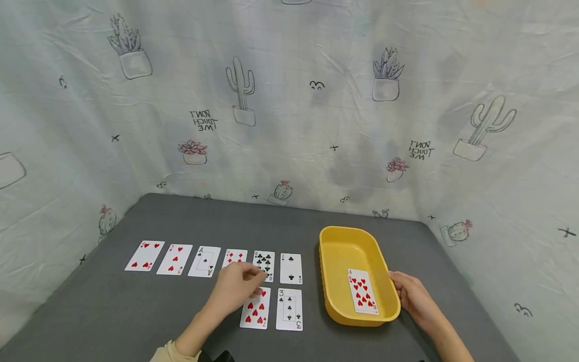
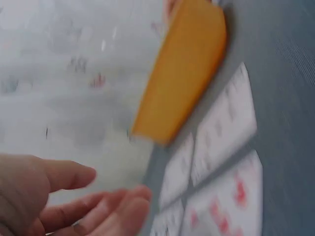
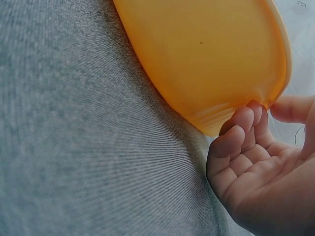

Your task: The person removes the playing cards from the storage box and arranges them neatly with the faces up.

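Note:
My left hand point(image 1: 236, 287) hovers over the playing cards, its fingers loosely bent. The left wrist view shows its thumb point(image 2: 74, 175) apart from the fingers, with nothing between them. Beneath it lie a seven of hearts point(image 1: 255, 318) and, partly covered, a diamonds card point(image 1: 234, 256) and a clubs card point(image 1: 267, 259). A three of clubs point(image 1: 289, 317) lies beside the seven, below a two of clubs point(image 1: 291, 269). My right hand point(image 1: 418, 301) pinches the right rim of a yellow tray point(image 1: 332, 296), thumb at the rim and fingers outside. Inside the tray lies a hearts card point(image 1: 363, 294), overlapping another card.
Further left in the back row are an ace of clubs point(image 1: 204, 261), a three of hearts point(image 1: 174, 259) and another hearts card point(image 1: 145, 255). All lie face up on the grey tabletop point(image 1: 113, 311). A cactus-print curtain point(image 1: 289, 100) hangs behind the table and along its sides.

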The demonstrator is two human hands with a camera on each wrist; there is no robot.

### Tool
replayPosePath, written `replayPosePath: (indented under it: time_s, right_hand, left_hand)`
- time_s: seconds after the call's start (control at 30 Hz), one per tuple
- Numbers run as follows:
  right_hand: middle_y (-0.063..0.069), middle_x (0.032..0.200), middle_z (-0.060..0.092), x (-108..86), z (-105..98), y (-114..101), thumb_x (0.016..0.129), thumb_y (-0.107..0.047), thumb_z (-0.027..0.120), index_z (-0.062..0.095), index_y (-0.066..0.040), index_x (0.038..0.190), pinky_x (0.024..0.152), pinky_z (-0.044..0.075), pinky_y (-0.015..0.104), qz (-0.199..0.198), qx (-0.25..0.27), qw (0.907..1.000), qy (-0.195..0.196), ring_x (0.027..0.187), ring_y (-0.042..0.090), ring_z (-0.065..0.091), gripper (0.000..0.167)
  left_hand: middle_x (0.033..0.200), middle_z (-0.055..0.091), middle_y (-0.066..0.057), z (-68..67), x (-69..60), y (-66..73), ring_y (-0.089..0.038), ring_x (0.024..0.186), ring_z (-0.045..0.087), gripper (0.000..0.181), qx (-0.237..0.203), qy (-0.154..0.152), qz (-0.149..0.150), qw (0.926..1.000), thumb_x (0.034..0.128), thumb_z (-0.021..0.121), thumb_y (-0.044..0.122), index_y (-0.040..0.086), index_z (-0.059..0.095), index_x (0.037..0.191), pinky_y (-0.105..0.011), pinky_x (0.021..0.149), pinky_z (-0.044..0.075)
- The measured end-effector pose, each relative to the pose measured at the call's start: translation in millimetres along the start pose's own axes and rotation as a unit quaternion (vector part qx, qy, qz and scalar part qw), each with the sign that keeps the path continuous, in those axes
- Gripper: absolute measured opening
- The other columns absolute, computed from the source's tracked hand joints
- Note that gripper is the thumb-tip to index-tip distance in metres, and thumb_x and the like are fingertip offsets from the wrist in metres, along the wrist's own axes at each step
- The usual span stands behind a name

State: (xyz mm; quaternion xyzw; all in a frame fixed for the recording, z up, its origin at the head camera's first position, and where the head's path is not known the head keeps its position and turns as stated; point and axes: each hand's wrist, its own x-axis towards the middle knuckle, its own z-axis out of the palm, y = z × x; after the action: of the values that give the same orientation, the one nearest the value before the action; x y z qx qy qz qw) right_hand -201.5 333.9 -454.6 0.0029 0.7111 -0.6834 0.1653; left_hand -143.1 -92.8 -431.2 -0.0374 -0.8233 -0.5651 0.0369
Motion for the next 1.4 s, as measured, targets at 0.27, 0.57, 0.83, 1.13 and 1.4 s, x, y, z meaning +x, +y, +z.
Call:
replayPosePath:
  time_s: [0.27,0.57,0.83,1.13,1.4]
  right_hand:
    - [0.016,0.104,0.068,-2.5,0.5,-2.2,0.104,-0.029,0.049,0.049,0.016,0.127,0.078,0.056,0.037,-0.009,-0.01,0.9998,0.012,0.089,0.021,0.067,0.051]
    - [0.013,0.102,0.069,-4.5,-1.0,-3.7,0.105,-0.029,0.048,0.05,0.016,0.126,0.078,0.056,0.036,-0.013,-0.012,0.9998,0.008,0.088,0.019,0.067,0.049]
    - [0.014,0.1,0.068,1.7,1.2,1.3,0.106,-0.026,0.046,0.054,0.014,0.119,0.077,0.056,0.037,-0.031,-0.009,0.9994,-0.014,0.087,0.02,0.066,0.042]
    - [0.012,0.102,0.069,-0.7,6.0,0.7,0.106,-0.028,0.046,0.051,0.014,0.124,0.078,0.056,0.036,-0.03,-0.018,0.9994,-0.002,0.089,0.018,0.067,0.046]
    - [0.009,0.1,0.07,-4.0,5.7,1.9,0.106,-0.026,0.045,0.049,0.015,0.125,0.079,0.056,0.035,-0.018,-0.017,0.9996,0.016,0.088,0.017,0.067,0.045]
  left_hand:
    - [0.086,0.07,-0.011,56.9,22.3,69.7,-0.027,0.08,0.07,0.018,-0.176,-0.132,-0.002,0.9755,0.0936,0.066,0.009,-0.005,0.068,0.104,-0.035,0.071,0.058]
    - [0.092,0.067,-0.012,148.3,39.5,105.0,-0.023,0.085,0.068,0.025,-0.236,-0.17,-0.122,0.949,0.0941,0.061,0.007,-0.011,0.063,0.111,-0.036,0.08,0.056]
    - [0.072,0.046,-0.004,179.8,52.4,89.1,-0.016,0.059,0.044,0.036,-0.22,-0.103,-0.24,0.9398,0.0915,0.06,0.011,-0.004,0.051,0.123,-0.029,0.064,0.046]
    - [0.092,0.053,-0.02,186.4,57.0,78.5,-0.029,0.077,0.058,0.056,-0.274,-0.104,-0.291,0.9107,0.0938,0.059,0.013,-0.008,0.036,0.14,-0.035,0.072,0.051]
    - [0.096,0.055,-0.026,194.0,55.0,77.6,-0.035,0.09,0.065,0.047,-0.319,-0.101,-0.332,0.882,0.0928,0.061,0.012,-0.011,0.041,0.129,-0.042,0.083,0.055]
